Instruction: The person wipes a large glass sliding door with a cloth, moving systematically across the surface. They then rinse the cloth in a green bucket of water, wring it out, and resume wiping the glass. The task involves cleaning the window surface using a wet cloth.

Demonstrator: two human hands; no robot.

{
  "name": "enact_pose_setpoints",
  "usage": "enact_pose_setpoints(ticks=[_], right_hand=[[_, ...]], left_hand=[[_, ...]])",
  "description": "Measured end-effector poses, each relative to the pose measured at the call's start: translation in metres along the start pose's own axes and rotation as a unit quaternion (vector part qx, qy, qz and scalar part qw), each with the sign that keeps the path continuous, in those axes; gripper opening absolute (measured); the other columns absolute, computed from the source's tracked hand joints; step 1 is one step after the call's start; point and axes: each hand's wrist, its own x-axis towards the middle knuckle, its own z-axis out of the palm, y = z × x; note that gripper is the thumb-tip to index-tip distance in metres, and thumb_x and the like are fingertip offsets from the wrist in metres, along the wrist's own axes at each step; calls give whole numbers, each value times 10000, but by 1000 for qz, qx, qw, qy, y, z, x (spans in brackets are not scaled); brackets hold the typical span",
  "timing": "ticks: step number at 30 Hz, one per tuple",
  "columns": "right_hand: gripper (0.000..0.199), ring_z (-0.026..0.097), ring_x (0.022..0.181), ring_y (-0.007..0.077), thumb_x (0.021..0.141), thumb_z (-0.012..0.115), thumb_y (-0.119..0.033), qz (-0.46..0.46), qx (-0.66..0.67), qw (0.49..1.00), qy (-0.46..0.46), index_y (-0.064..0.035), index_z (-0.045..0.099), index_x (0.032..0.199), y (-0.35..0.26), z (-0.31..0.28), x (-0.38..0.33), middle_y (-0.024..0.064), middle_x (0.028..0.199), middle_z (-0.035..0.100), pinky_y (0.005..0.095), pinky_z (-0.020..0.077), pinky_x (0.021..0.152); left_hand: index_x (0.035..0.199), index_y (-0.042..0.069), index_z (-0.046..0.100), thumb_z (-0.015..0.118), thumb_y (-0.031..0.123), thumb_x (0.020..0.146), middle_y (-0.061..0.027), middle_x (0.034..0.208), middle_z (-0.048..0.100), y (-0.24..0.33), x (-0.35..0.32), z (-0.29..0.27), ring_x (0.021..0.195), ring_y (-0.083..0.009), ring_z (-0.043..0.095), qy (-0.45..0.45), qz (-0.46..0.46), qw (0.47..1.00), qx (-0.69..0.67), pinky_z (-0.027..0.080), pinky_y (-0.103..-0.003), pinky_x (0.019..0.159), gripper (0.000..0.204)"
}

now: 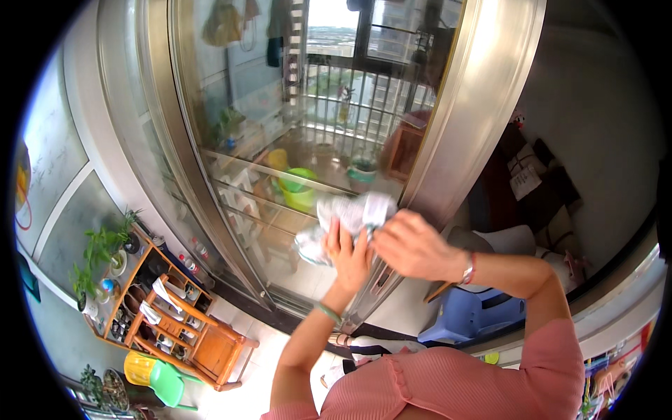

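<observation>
A pale, bunched cloth point(339, 210) with grey-green edging lies against the glass pane point(245, 136) of a metal-framed sliding door. My left hand point(348, 259) holds the cloth from below, its fingers pointing up over the folds. My right hand point(414, 245) grips the cloth's right end with curled fingers, close to the door's wide metal frame point(483, 84). Part of the cloth is hidden behind my fingers, and the right hand is slightly blurred.
On the left stand a wooden chair point(218, 353), a shoe rack point(143, 280) with potted plants point(101, 245), and a small green chair point(168, 385). A blue plastic stool point(472, 315) is at the right, beyond the door frame. The glass shows a green bucket point(299, 189) and railings.
</observation>
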Motion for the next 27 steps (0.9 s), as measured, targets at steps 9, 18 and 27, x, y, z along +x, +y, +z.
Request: enact_pose_setpoints(ticks=[9,18,27], right_hand=[[237,574,940,221,727,665,-155,13,76,996,33,-39,696,932,-2,-37,-11,51,961,588,405,456,883],[281,593,886,253,756,765,9,166,-197,947,194,-99,760,1015,92,-145,-9,55,994,655,340,481,750],[318,555,819,260,631,743,17,240,25,957,162,-25,748,946,-7,-35,-73,72,946,606,347,489,693]], left_hand=[[1331,58,626,715,64,803,-271,1488,426,66,-3,-24,1324,-460,411,-7,-91,983,-158,333,-508,1084,536],[1439,220,537,645,356,920,-138,1601,342,135,239,-17,1464,-358,288,99,130,980,-114,284,-534,1095,547],[1213,289,712,767,261,808,-119,1526,465,84,69,-3,1377,-334,400,-6,76,994,-83,347,-450,982,410]])
